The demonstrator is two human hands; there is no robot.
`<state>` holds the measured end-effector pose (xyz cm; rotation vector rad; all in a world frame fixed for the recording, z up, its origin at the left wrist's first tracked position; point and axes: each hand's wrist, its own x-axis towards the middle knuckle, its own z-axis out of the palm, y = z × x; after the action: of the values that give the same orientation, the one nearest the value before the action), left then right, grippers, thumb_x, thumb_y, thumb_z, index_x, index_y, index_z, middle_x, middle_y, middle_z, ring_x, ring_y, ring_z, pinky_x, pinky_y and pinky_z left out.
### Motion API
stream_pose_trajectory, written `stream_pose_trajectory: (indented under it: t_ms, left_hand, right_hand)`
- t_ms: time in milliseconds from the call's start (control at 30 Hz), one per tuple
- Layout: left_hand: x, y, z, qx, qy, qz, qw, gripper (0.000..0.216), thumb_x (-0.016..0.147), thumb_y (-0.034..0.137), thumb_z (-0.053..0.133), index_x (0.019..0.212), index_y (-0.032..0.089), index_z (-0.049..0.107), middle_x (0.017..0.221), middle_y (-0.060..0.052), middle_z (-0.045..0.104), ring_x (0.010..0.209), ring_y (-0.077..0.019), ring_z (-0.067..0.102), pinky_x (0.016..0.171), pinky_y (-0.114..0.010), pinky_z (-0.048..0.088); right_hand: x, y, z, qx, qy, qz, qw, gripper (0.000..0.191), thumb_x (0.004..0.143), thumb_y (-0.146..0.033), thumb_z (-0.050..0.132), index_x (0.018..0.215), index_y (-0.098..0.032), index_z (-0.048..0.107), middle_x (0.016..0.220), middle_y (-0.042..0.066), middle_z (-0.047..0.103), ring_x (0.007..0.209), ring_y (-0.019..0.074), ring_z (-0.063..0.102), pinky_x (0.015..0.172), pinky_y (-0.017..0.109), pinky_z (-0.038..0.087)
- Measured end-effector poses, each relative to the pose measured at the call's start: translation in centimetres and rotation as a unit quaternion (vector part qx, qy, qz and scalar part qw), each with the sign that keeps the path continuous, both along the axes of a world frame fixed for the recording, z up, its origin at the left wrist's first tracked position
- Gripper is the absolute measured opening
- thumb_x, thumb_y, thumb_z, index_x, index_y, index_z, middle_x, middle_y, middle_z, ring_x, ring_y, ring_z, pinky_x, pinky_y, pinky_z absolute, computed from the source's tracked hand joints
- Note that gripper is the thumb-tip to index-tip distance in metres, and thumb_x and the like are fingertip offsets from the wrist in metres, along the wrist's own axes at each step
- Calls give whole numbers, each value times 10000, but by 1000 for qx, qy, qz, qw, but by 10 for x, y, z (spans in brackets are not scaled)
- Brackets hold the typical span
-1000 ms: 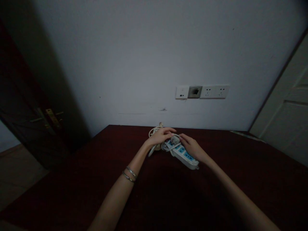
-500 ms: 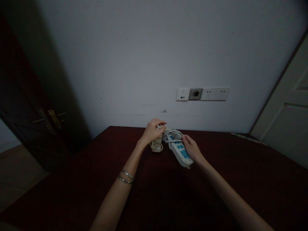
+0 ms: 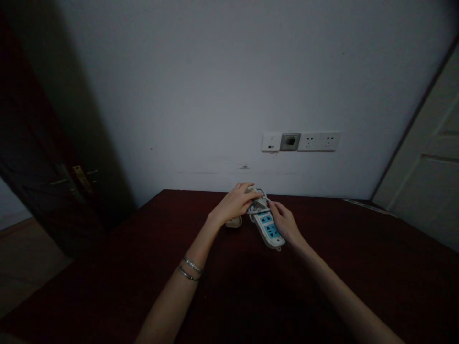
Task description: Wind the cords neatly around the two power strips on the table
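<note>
A white power strip point(image 3: 268, 231) with blue socket faces is held just above a dark red table point(image 3: 251, 296), its near end pointing toward me. My right hand point(image 3: 286, 222) grips its right side, fingers curled round it. My left hand point(image 3: 234, 204) is closed on the white cord point(image 3: 260, 204) wound over the strip's far end. A second, cream-coloured socket piece point(image 3: 234, 222) shows under my left hand. Two thin bangles point(image 3: 190, 268) sit on my left wrist.
A row of wall sockets point(image 3: 300, 142) is set in the pale wall behind the table. A dark wooden door with a brass handle point(image 3: 81, 177) stands open at the left. A white panelled door point(image 3: 430, 167) is at the right.
My left hand went up with the cord, then came back down onto the strip's far end. The strip has turned, its near end now pointing more toward me.
</note>
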<state>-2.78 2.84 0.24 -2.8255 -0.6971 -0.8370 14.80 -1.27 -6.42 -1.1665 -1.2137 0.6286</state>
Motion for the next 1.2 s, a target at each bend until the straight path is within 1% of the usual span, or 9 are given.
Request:
stream_pose_trajectory:
  t_ms: [200, 400, 500, 600, 733, 867, 933, 1100, 1200]
  left_hand:
    - [-4, 1, -1, -9, 51, 10, 999, 457, 811, 75, 492, 1207, 300, 537, 1385, -66, 355, 1271, -221, 323, 1018, -424, 338]
    - [-7, 0, 5, -96, 18, -31, 995, 450, 771, 3, 451, 1137, 221, 598, 1354, -96, 407, 1259, -198, 358, 1021, -404, 339]
    - [-10, -4, 12, -126, -38, -42, 990, 390, 749, 0, 452, 1017, 198, 654, 1245, -83, 494, 1163, -179, 449, 973, -380, 388]
    - [-6, -5, 21, -125, -66, -34, 989, 223, 780, 115, 520, 922, 180, 679, 1039, -68, 568, 995, -163, 523, 900, -347, 427]
    - [9, 1, 34, -82, 39, -42, 995, 188, 797, 219, 558, 925, 178, 690, 935, -63, 584, 932, -172, 511, 878, -324, 400]
    - [28, 10, 45, -63, 194, -65, 977, 176, 773, 211, 585, 894, 212, 714, 845, -59, 622, 894, -186, 509, 825, -300, 386]
    - [35, 14, 50, -79, 242, -66, 965, 136, 733, 199, 626, 823, 213, 726, 756, -47, 643, 847, -184, 522, 785, -284, 389]
    - [47, 22, 57, -151, 310, -52, 937, 85, 684, 206, 665, 728, 170, 728, 633, -32, 666, 571, -126, 515, 597, -246, 388]
    - [49, 24, 58, -189, 325, -41, 926, 69, 655, 195, 685, 703, 167, 725, 619, -17, 674, 538, -112, 519, 562, -231, 384]
  right_hand:
    - [-2, 1, -4, -22, 11, 36, 999, 501, 653, -602, 563, 815, -134, 638, 677, 44, 629, 602, 162, 537, 545, 257, 407]
    - [-1, 1, -5, -67, 47, 36, 996, 509, 602, -613, 595, 791, -143, 636, 680, 44, 637, 588, 168, 557, 520, 259, 409]
    - [0, 3, -6, -71, 47, 33, 996, 521, 606, -624, 586, 814, -149, 627, 696, 53, 642, 594, 180, 568, 503, 264, 411]
    - [-1, 5, -11, -61, 57, 14, 996, 525, 606, -641, 573, 820, -162, 597, 689, 51, 631, 593, 184, 567, 501, 271, 419]
    - [-4, 5, -16, -62, 63, 7, 996, 515, 599, -651, 572, 785, -171, 574, 653, 34, 607, 578, 175, 553, 498, 267, 418]
    - [-7, 2, -16, -63, 65, 22, 996, 521, 595, -648, 582, 789, -164, 580, 634, 24, 595, 562, 165, 538, 486, 261, 410]
    - [-8, 1, -15, -63, 62, 27, 996, 524, 598, -646, 580, 796, -160, 580, 636, 21, 590, 555, 158, 530, 482, 256, 401]
    - [-10, 0, -16, -67, 54, 41, 995, 503, 599, -629, 581, 776, -158, 572, 639, 21, 582, 558, 151, 515, 482, 250, 388]
    - [-11, 0, -17, -68, 55, 46, 995, 486, 611, -619, 577, 778, -162, 571, 641, 19, 583, 556, 152, 520, 483, 253, 393]
